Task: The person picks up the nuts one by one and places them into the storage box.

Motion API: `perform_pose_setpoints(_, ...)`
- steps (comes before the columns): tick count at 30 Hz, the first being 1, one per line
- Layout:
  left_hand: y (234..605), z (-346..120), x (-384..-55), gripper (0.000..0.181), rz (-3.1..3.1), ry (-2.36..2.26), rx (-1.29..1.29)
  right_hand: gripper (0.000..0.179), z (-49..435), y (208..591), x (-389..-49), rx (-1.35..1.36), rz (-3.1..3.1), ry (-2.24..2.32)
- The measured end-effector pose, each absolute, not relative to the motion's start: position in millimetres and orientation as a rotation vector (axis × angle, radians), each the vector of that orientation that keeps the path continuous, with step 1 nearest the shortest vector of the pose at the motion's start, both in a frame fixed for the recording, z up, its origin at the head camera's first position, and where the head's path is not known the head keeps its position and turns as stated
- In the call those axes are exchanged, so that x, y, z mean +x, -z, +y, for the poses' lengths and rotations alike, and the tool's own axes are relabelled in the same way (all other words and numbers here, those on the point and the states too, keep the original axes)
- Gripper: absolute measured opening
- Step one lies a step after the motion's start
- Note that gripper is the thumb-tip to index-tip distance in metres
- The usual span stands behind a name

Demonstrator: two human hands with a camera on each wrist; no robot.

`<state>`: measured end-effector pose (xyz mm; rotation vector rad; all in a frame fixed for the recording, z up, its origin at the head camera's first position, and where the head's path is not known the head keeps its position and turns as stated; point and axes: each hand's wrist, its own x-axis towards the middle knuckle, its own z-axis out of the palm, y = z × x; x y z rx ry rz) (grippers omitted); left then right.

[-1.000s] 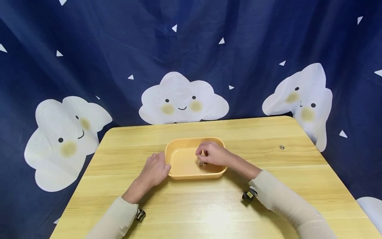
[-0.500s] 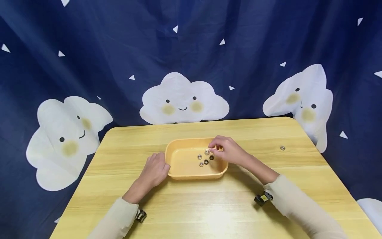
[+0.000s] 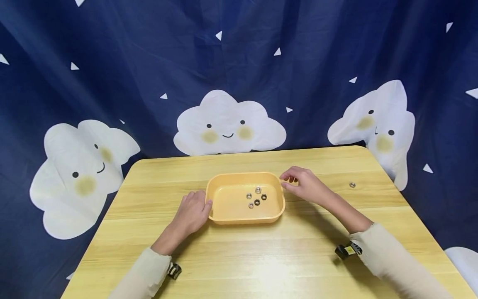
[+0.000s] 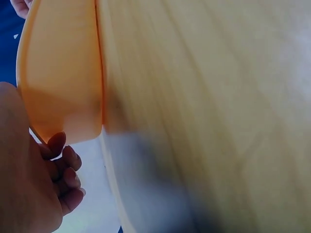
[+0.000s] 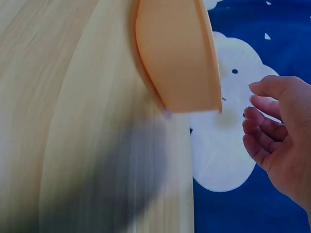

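Note:
A yellow-orange plastic tray (image 3: 228,205) stands on the table in the head view. Several hex nuts lie grouped on its floor, right of the middle; some are silver, like this silver nut (image 3: 258,190), and others dark, like this dark nut (image 3: 264,197). My left hand (image 3: 193,211) pinches the tray's left rim, thumb over the edge and fingers at the outer wall. Just beyond the right rim hovers my right hand (image 3: 308,186), its fingers loosely bent; the right wrist view shows nothing in it, apart from the tray wall (image 5: 180,63).
One silver nut (image 3: 352,185) lies by itself on the wooden table (image 3: 239,253), toward the back right. Behind the table hangs a dark blue curtain (image 3: 239,50) printed with clouds. A small black camera (image 3: 348,250) sits on my right wrist.
From inside the tray, my right hand has drawn back to the right, past the rim, uncovering the group of nuts. My left hand keeps its hold on the left rim.

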<state>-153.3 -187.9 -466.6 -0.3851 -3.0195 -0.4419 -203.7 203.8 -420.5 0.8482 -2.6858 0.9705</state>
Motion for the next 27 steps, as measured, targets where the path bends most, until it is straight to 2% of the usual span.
perform_pose_setpoints(13,468.6,-196.6,-156.9,0.023,-2.884,0.286,-0.52,0.015,243.2,422.8,-199.1,0.689,-2.756,-0.934)
perform_pose_setpoints(27,464.0,-194.2,-161.4,0.021,-3.003,0.26,-0.535,0.015,289.0,432.8,-193.9,0.576,-2.708,-0.907)
